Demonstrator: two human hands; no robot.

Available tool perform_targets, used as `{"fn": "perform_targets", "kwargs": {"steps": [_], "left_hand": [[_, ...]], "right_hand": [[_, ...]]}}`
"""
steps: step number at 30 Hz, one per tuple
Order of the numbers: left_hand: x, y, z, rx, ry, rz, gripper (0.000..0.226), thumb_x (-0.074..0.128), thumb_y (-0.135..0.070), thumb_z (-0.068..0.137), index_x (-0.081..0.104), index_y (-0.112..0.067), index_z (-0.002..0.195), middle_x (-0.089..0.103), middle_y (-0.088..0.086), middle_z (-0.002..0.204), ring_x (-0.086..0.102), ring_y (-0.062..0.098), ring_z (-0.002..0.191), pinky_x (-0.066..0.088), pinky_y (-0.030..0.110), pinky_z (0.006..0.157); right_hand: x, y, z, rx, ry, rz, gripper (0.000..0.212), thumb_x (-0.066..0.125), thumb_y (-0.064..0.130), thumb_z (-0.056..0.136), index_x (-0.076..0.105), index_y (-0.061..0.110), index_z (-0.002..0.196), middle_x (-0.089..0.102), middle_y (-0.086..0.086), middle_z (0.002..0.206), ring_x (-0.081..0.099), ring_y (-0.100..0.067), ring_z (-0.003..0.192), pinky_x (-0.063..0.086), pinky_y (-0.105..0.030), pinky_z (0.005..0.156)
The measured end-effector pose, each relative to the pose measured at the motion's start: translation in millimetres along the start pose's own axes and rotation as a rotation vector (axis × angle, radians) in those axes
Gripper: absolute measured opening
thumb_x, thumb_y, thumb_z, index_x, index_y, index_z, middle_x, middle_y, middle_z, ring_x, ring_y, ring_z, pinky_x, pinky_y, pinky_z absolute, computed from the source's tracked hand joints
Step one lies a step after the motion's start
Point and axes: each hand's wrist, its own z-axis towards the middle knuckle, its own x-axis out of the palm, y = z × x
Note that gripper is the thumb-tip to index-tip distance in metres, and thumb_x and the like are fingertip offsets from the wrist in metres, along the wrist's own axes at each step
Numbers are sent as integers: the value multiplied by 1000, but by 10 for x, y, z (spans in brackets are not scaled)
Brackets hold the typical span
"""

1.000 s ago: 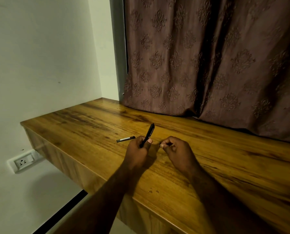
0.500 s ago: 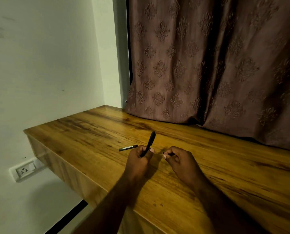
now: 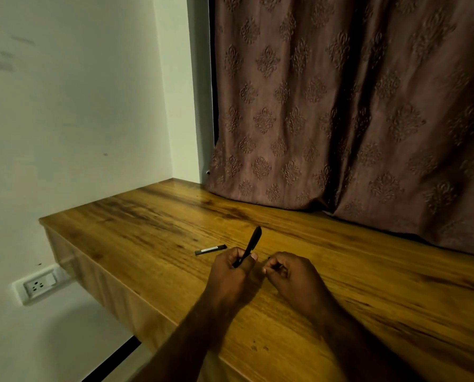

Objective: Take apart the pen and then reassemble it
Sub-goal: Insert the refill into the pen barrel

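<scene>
I'm gripping the tilted pen barrel point(image 3: 253, 241) in my left hand point(image 3: 230, 271); just right of it my right hand point(image 3: 293, 277) is sitting curled, on what I cannot tell.

Wooden desk top point(image 3: 136, 232), glossy, dark-streaked grain. 1 short black pen piece point(image 3: 210, 249) with pale band along it, lying flat near middle of surface. Brown curtain hem point(image 3: 271, 198) resting along back edge.
</scene>
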Motion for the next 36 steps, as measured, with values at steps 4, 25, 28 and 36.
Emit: {"fn": "perform_targets", "kwargs": {"steps": [4, 25, 28, 36], "left_hand": [[4, 57, 31, 19, 11, -50, 20, 58, -7, 94, 59, 11, 85, 60, 12, 67, 59, 14, 61, 50, 19, 55], [-16, 201, 23, 230, 47, 463, 30, 56, -48, 88, 71, -22, 85, 70, 5, 70, 64, 18, 58, 49, 36, 49], [-9, 199, 20, 229, 53, 459, 27, 59, -45, 90, 72, -21, 87, 71, 5, 72, 66, 18, 60, 50, 37, 50], [-8, 231, 34, 226, 76, 404, 34, 57, -50, 84, 74, -20, 85, 70, 8, 73, 63, 14, 57, 48, 33, 49]], "right_hand": [[33, 42, 16, -12, -18, -73, 6, 65, 22, 85, 67, 25, 80, 62, 12, 76, 54, -1, 66, 38, -16, 57], [-277, -107, 103, 494, -208, 1145, 6, 61, 0, 85, 65, 4, 88, 73, -15, 84, 61, -16, 59, 46, -26, 52], [-280, -103, 97, 482, -189, 1132, 7, 61, 0, 86, 66, 4, 87, 73, -14, 84, 61, -16, 60, 45, -26, 53], [-288, -78, 82, 463, -148, 1097, 6, 62, 0, 85, 67, 3, 87, 74, -14, 82, 61, -15, 59, 45, -25, 53]]}}
